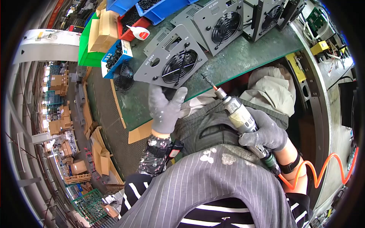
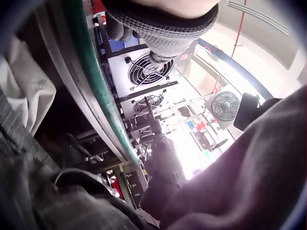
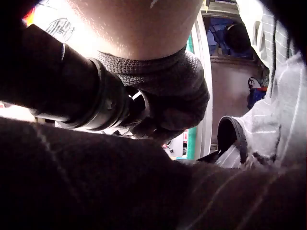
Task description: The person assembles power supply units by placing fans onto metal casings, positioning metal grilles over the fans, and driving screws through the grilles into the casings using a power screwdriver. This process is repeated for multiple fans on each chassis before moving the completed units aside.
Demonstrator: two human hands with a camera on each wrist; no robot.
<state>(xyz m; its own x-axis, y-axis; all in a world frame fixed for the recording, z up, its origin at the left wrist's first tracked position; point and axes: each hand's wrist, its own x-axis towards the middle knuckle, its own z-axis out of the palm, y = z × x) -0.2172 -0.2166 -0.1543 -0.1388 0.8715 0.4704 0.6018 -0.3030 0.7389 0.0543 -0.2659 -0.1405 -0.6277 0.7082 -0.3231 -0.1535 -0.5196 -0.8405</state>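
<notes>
My right hand (image 1: 266,131), in a grey glove, grips a pneumatic screwdriver (image 1: 240,114) across my lap. Its long bit (image 1: 207,79) points up and left toward the bench, and an orange coiled air hose (image 1: 317,178) trails from its rear end. The gloved left hand (image 1: 166,110) is at the bench edge, thumb spread from the fingers, just below a grey metal panel (image 1: 142,73) with a fan grille (image 1: 179,66). In the left wrist view, that glove (image 2: 165,43) overlaps a panel with a round grille (image 2: 149,72). Dark glove and tool fill much of the right wrist view.
More fan panels (image 1: 224,24) stand along the green bench (image 1: 243,62). A loose black grille (image 1: 123,76) lies beside a blue parts box (image 1: 116,57). Behind are a white bottle (image 1: 139,32), a red bin (image 1: 127,19) and blue bins (image 1: 161,11). Cardboard (image 1: 138,131) sticks out below the bench edge.
</notes>
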